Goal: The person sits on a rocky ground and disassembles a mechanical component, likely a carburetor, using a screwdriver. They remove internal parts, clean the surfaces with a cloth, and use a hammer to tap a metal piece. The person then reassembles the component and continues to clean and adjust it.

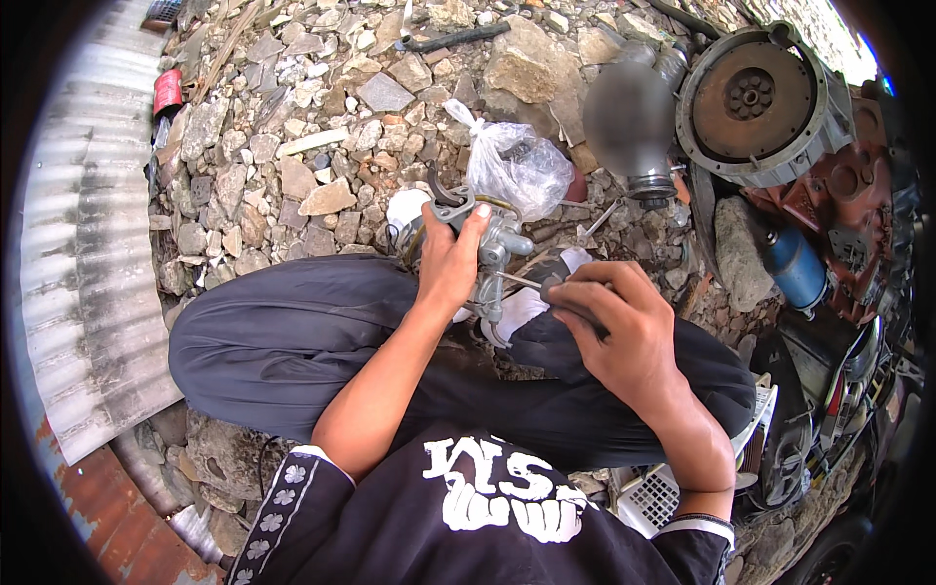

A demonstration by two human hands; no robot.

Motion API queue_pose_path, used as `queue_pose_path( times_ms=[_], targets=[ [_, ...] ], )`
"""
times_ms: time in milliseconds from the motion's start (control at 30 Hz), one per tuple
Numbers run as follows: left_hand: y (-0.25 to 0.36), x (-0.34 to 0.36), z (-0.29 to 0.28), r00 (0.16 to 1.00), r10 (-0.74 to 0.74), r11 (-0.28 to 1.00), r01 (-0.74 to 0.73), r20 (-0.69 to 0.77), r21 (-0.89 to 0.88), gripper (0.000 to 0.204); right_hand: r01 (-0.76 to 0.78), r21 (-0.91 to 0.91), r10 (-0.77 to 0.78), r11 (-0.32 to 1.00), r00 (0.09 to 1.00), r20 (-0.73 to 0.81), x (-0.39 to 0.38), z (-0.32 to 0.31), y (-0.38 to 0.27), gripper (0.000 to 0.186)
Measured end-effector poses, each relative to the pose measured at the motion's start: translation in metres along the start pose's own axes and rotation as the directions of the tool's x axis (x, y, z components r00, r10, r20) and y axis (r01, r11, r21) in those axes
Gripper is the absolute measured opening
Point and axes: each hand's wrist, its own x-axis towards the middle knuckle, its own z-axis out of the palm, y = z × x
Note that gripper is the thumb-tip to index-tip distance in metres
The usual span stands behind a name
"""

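A grey metal carburetor (505, 244) sits above my lap, gripped by my left hand (450, 261) with the thumb along its top. A dark curved lever juts from its far end. In my right hand (621, 327) is a thin screwdriver (519, 280). Its metal shaft points left, and the tip meets the carburetor's near right side. My fingers hide most of the dark handle. White cloth or paper (522, 310) lies partly under the carburetor. Just beyond stands a knotted clear plastic bag (522, 168), its contents hard to make out.
Loose stones cover the ground ahead. Corrugated sheeting (93, 234) runs along the left, near a red can (168, 91). At right are a large engine with a round flywheel (749, 96), a blue cylinder (795, 265), a white plastic basket (651, 499) and piled parts. A black hose (456, 37) lies far ahead.
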Motion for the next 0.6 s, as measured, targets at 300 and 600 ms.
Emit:
queue_pose_path(
  times_ms=[300,600],
  targets=[
    [0.002,0.001,-0.001,0.999,-0.013,0.998,0.015,0.037,-0.055,0.07,-0.006,-0.025,0.007,1.0,1.0,0.03,-0.005,-0.001,0.006,0.027],
    [0.019,-0.007,-0.002,1.0,-0.018,1.0,0.018,0.008,-0.006,0.08,-0.161,0.029,0.156,0.987,0.98,0.123,-0.011,0.002,0.004,0.027]
  ],
)
